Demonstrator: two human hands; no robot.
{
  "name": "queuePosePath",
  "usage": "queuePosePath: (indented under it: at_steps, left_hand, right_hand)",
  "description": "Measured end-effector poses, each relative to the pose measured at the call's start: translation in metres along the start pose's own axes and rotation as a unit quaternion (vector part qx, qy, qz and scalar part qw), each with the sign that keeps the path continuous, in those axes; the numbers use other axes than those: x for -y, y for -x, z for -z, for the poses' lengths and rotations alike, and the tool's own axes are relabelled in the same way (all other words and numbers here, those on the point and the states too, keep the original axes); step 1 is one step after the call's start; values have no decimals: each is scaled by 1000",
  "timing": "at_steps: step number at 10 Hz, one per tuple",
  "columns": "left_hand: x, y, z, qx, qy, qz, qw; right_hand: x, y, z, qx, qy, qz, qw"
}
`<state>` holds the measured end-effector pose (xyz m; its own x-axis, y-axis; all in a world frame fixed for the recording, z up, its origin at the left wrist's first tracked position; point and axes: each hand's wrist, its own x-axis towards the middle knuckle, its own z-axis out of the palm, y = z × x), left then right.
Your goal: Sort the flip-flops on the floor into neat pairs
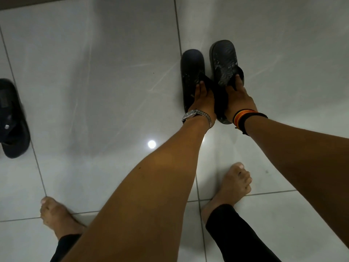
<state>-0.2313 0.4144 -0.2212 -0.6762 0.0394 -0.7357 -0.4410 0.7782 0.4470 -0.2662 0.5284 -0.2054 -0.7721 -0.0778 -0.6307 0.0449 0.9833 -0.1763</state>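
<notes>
Two black flip-flops lie side by side on the white tiled floor, toes pointing away from me. My left hand [203, 100], with a metal watch on the wrist, grips the strap of the left black flip-flop [191, 67]. My right hand [238, 97], with coloured bands on the wrist, grips the strap of the right black flip-flop [223, 59], whose textured sole is slightly tilted. A third dark flip-flop [12, 120] lies alone at the far left edge of the view.
Glossy white floor tiles [103, 82] with dark grout lines fill the view. My bare feet stand near the bottom, the left foot [56, 216] and the right foot [234, 188]. A dark skirting strip [56, 1] runs along the top left.
</notes>
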Motion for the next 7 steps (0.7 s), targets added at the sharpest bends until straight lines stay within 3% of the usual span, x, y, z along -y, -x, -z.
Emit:
queuePosePath:
  at_steps: [2, 4, 5, 6, 7]
  left_hand:
    - [-13, 2, 20, 41, -2, -15, 999]
    - [-13, 31, 39, -16, 47, -23, 998]
    - [0, 72, 50, -64, 133, -33, 988]
    - [27, 98, 61, -77, 146, -33, 986]
    - [76, 123, 71, -98, 32, -14, 995]
  right_hand:
    - [-3, -6, 0, 7, 34, -10, 999]
    - [10, 12, 6, -3, 21, -5, 1000]
    - [24, 46, 5, -25, -29, -8, 999]
    - [42, 69, -2, -29, -22, 4, 999]
    - [82, 106, -25, -38, -48, 31, 998]
